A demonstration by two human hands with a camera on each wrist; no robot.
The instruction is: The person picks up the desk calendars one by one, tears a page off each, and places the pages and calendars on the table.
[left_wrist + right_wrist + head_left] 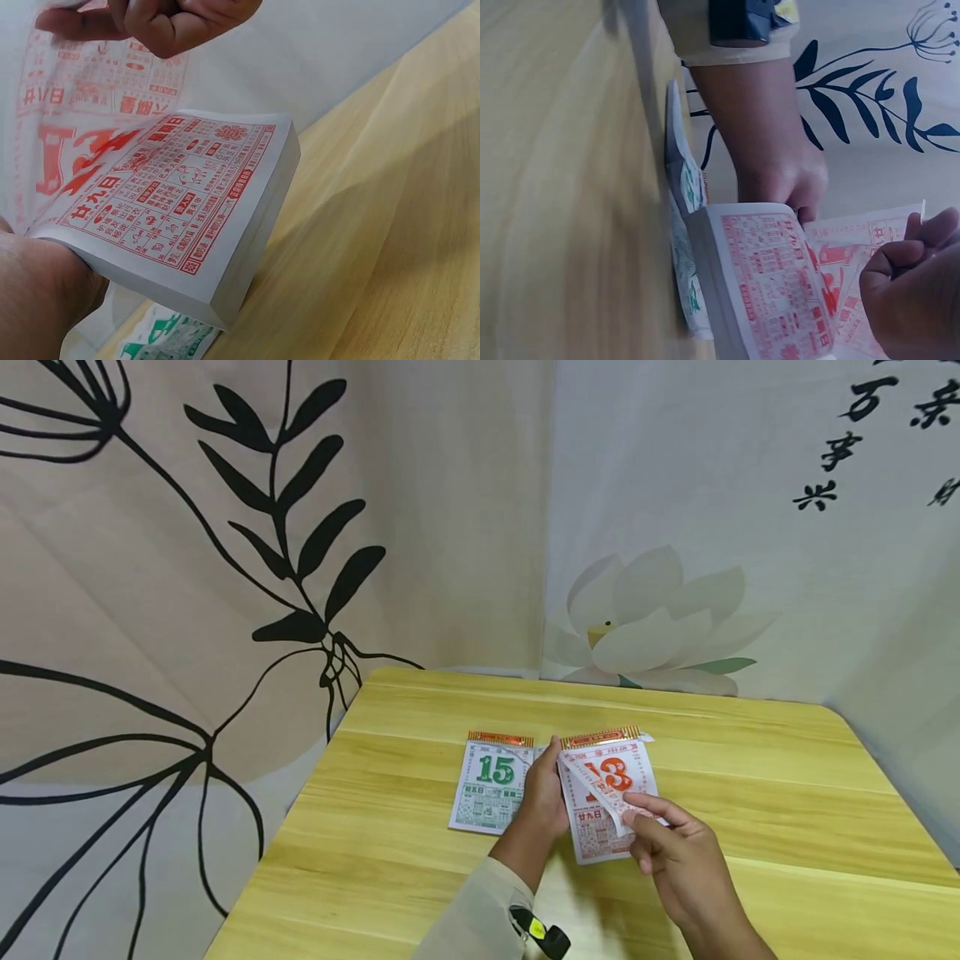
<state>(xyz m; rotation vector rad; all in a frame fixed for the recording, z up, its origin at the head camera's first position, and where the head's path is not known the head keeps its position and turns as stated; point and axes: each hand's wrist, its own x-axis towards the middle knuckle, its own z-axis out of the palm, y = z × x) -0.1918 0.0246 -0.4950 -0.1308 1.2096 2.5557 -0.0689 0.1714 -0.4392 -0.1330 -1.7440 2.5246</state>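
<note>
A thick tear-off calendar (592, 831) with red print and a gold-and-red top band is gripped along its left side by my left hand (543, 793). Thumb and fingers of my right hand (686, 856) pinch its thin top page (613, 810), which is lifted and folded over diagonally. In the left wrist view the raised page (82, 97) stands up from the block, its red print showing through, while a lower sheet (161, 195) lies flat. The right wrist view shows the block's pale page edges (716, 277) tilted above the table.
Left of my hands, a second calendar (487, 781) with a green 15 lies on the yellow wooden table (375, 877). Behind the table hang curtains (465, 510) with plant and lotus prints. A black strap device (543, 933) sits on my left sleeve.
</note>
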